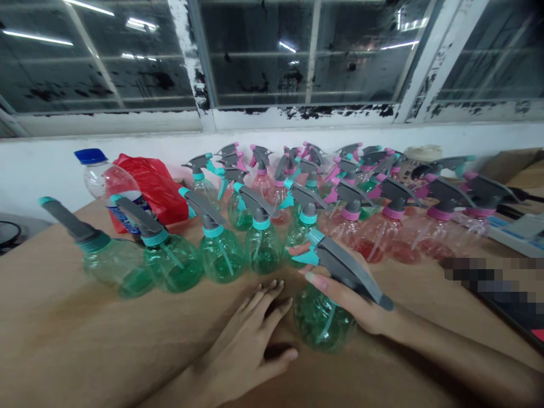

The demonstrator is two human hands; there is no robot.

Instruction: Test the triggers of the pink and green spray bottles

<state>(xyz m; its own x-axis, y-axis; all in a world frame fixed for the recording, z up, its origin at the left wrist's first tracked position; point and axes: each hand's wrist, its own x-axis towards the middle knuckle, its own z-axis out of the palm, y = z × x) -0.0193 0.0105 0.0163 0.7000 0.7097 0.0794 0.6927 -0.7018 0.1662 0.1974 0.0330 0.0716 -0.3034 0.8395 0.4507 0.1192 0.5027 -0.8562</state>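
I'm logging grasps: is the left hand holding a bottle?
No, the left hand is empty, beside the green bottle that the right hand holds.

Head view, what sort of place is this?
Probably a workroom or small workshop, though I can't be certain: rows of spray bottles crowd a brown table, and strip lights show in the windows behind.

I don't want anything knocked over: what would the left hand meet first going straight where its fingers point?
The left hand would probably meet the green spray bottle ahead or its right neighbour; depth leaves which unclear.
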